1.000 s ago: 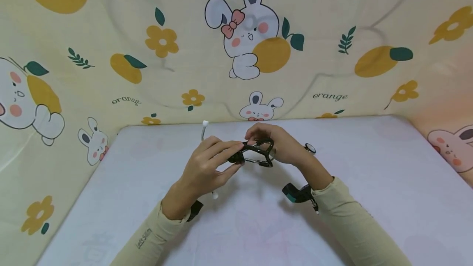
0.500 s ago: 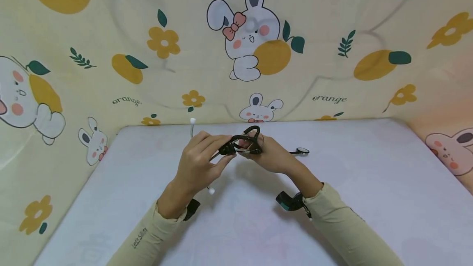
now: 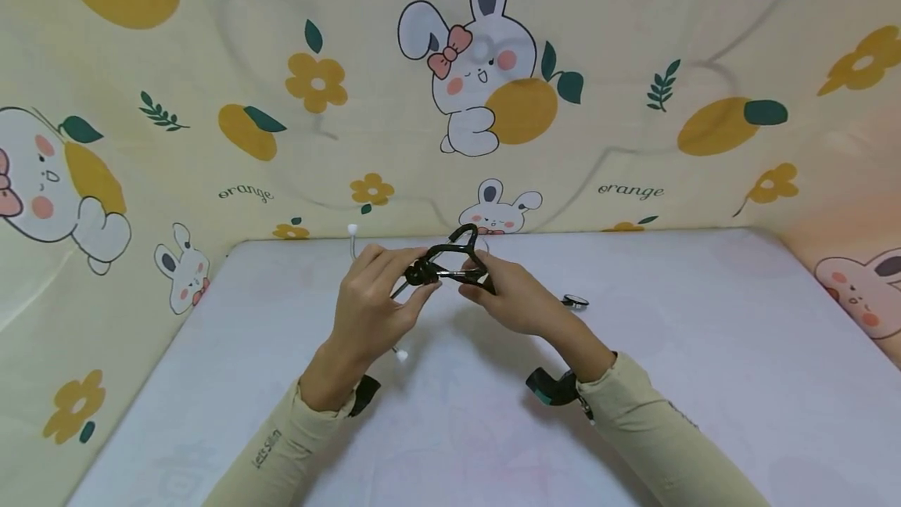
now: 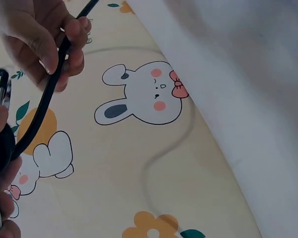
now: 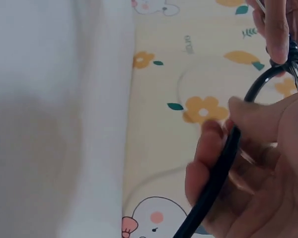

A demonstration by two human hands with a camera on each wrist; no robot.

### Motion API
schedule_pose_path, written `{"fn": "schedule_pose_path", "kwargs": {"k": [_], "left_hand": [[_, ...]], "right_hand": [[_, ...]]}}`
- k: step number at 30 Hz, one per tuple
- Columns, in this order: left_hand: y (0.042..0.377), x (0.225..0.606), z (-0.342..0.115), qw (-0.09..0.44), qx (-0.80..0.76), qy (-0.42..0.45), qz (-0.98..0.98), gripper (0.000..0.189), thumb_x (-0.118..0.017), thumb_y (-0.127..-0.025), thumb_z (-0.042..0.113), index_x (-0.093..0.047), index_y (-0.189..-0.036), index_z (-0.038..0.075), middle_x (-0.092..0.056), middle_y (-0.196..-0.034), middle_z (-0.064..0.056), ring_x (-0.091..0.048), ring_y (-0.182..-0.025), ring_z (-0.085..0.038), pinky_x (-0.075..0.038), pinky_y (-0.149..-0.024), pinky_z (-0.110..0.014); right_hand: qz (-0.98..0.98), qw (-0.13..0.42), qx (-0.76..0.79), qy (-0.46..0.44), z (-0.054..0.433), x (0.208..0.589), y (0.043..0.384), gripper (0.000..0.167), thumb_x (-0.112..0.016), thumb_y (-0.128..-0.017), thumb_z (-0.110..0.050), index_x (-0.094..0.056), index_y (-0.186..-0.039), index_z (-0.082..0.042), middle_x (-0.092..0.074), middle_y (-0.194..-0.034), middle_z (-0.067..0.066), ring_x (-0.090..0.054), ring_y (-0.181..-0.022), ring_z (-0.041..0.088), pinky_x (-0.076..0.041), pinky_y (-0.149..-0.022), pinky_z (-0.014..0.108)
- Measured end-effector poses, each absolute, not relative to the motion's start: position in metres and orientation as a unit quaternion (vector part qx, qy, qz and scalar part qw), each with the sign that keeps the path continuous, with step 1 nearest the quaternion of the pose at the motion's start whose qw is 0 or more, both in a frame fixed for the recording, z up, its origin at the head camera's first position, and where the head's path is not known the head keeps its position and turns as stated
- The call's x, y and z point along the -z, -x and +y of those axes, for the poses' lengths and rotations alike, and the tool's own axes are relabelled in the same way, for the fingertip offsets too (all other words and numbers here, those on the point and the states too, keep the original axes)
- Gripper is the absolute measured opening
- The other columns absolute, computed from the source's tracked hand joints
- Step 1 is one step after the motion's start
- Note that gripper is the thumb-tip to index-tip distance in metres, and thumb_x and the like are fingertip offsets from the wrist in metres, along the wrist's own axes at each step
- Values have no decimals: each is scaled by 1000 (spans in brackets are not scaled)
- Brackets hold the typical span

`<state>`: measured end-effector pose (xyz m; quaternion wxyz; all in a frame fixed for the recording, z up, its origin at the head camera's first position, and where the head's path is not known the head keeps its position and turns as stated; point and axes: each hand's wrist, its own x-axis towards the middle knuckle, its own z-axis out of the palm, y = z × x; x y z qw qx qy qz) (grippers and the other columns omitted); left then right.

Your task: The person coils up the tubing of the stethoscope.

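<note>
Both hands hold a stethoscope (image 5: 219,173) up above the table, its black tubing looped between them. My left hand (image 3: 367,297) pinches the dark bunched part of the tubing, where the metal ear tubes run in, between thumb and fingers. White ear tips (image 3: 353,230) stick out behind and below that hand. My right hand (image 3: 517,296) holds the black tube between thumb and fingers, as the right wrist view shows close up. The round chest piece (image 3: 576,301) shows beyond the right forearm, low near the table surface.
A white-covered table (image 3: 450,429) spreads under the hands. Behind it stands a cream backdrop (image 3: 394,124) printed with rabbits, oranges and flowers. A black wrist device (image 3: 552,386) sits by the right cuff, another black device (image 3: 366,395) by the left.
Both hands have shifted a little left with the stethoscope. The tubing loop has turned and stands higher, and my right hand has turned around it. The chest piece has dropped slightly.
</note>
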<state>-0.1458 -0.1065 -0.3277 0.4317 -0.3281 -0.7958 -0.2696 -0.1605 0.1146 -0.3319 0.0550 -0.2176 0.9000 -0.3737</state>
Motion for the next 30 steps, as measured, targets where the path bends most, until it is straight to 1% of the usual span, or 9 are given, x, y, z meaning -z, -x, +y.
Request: {"fn": "schedule_pose_path", "kwargs": {"k": [3, 5, 7, 11, 13, 17, 20, 27, 30], "left_hand": [[147, 326, -109, 450, 271, 313, -791, 44, -90, -70, 17, -73, -107, 1, -75, -92, -9, -58, -79, -24, -51, -69, -33], [148, 326, -111, 458, 275, 303, -789, 44, -91, -69, 16, -73, -105, 0, -75, -91, -10, -59, -80, -25, -52, -70, -34], [149, 325, -113, 463, 281, 294, -788, 42, -92, -68, 15, -73, -103, -1, -75, -91, -11, -60, -81, -27, -53, -72, -35], [151, 324, -116, 465, 292, 281, -787, 38, -91, -69, 13, -72, -99, -1, -75, -91, -12, -61, -82, -29, -53, -75, -37], [151, 324, -116, 465, 295, 278, -787, 37, -91, -69, 12, -72, -98, -1, -75, -91, -13, -61, -81, -29, -52, -76, -37], [153, 325, -115, 465, 294, 278, -788, 34, -91, -69, 11, -73, -96, 0, -75, -91, -12, -61, -81, -29, -52, -75, -38], [154, 327, -115, 464, 287, 274, -792, 32, -90, -69, 11, -75, -96, 0, -76, -92, -13, -61, -81, -29, -52, -75, -38], [154, 329, -115, 461, 255, 248, -813, 30, -89, -72, 12, -75, -96, 0, -75, -91, -14, -61, -80, -30, -52, -74, -39], [153, 329, -114, 461, 230, 247, -821, 31, -89, -70, 11, -77, -96, 1, -74, -91, -13, -60, -79, -29, -52, -73, -38]], "right_hand": [[912, 23, 351, 211, 114, 332, 160, 15, -63, -98, -24, -58, -106, -13, -65, -88, 3, -56, -73, 15, -45, -64, 30], [915, -5, 343, 214, 113, 333, 160, 11, -65, -97, -22, -61, -102, -14, -65, -90, 1, -54, -72, 13, -44, -64, 29], [912, -36, 346, 219, 112, 334, 159, 9, -67, -95, -22, -66, -101, -15, -67, -93, -2, -54, -73, 12, -44, -66, 28], [900, -101, 360, 223, 110, 332, 156, 12, -72, -92, -25, -74, -100, -16, -68, -92, -5, -54, -71, 11, -46, -66, 27], [897, -123, 364, 220, 109, 331, 154, 15, -73, -91, -26, -75, -101, -16, -67, -90, -5, -52, -70, 12, -45, -64, 27], [897, -141, 360, 215, 108, 330, 151, 17, -75, -89, -24, -77, -104, -17, -65, -86, -5, -49, -67, 12, -41, -61, 26], [897, -146, 352, 224, 107, 329, 148, 16, -76, -88, -22, -78, -103, -18, -66, -85, -6, -48, -67, 11, -40, -60, 25], [884, -171, 332, 283, 100, 321, 136, 15, -78, -86, -22, -80, -101, -16, -67, -84, -9, -53, -69, 4, -45, -61, 21], [878, -188, 321, 301, 98, 319, 133, 14, -77, -87, -21, -79, -100, -15, -67, -83, -9, -55, -69, 3, -46, -62, 20]]}}
